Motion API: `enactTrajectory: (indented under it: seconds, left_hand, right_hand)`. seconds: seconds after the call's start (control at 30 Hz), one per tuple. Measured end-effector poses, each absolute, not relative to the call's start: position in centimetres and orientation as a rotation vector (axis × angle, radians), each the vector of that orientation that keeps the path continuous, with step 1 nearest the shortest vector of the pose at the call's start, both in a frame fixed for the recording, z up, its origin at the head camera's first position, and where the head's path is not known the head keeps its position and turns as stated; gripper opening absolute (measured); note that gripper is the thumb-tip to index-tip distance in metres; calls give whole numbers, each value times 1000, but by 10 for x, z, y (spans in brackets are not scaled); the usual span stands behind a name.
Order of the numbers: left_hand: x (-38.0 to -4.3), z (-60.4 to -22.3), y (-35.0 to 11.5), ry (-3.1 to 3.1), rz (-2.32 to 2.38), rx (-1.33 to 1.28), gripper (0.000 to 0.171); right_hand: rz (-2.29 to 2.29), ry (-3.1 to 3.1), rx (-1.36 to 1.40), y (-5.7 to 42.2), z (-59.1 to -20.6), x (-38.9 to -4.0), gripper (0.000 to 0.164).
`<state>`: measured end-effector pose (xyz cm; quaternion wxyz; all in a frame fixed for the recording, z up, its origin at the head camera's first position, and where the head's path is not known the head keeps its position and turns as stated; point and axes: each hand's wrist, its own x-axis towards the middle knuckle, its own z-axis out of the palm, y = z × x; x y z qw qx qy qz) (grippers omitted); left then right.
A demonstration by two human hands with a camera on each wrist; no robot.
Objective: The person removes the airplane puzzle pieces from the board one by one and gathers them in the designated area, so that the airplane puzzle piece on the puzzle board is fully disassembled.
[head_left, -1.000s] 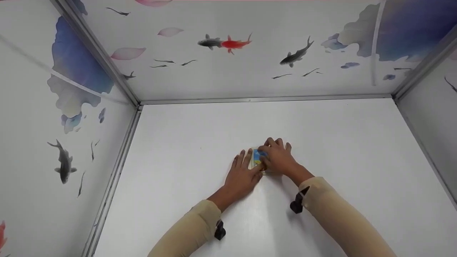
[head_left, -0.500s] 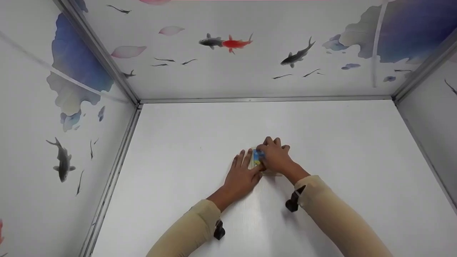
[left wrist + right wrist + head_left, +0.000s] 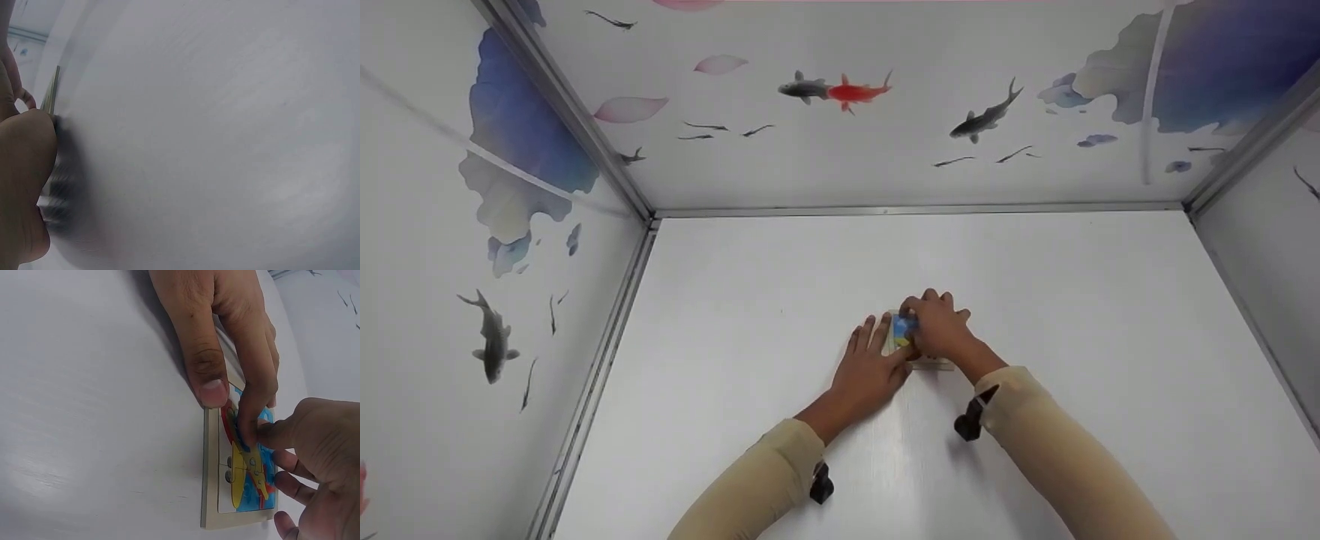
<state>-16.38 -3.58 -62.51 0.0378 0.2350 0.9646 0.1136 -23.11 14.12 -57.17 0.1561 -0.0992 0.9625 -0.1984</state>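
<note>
A small jigsaw puzzle (image 3: 244,481) with a plane picture in red, yellow and blue lies in a pale wooden frame (image 3: 211,512) on the white table. My right hand (image 3: 943,328) is over its right part; in the right wrist view the thumb sits at the frame's edge and a bent index finger presses on the pieces. My left hand (image 3: 870,373) lies at the puzzle's left side, fingers straight along the edge and thumb reaching onto the picture. In the left wrist view the left hand (image 3: 25,163) hides most of the frame (image 3: 50,93).
The white tabletop (image 3: 720,337) is bordered by metal rails (image 3: 885,211) at the back and sides. White panels with painted fish (image 3: 851,91) and leaves rise around it. Black wrist cameras hang at the left sleeve (image 3: 765,480) and right sleeve (image 3: 1072,450).
My right hand and forearm have shifted slightly left, with small finger movements over the puzzle. More of the frame's near edge now shows below that hand. The left hand stays in place.
</note>
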Motion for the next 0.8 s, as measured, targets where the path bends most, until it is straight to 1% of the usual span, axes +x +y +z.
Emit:
enactTrajectory:
  seconds: [0.27,0.4,0.6,0.8]
  left_hand:
    - [-163,-623,-37,2958,401,725,45]
    - [-163,-623,-37,2956,387,731,45]
    - [-163,-625,-36,2981,338,739,46]
    - [-162,-625,-37,2978,338,740,47]
  right_hand:
    - [-598,2802,-373,143,-575,-231,30]
    - [-625,2840,-438,145,-579,-230,29]
    - [-671,2864,-492,146,-582,-228,30]
    - [-680,2857,-514,146,-584,-230,36]
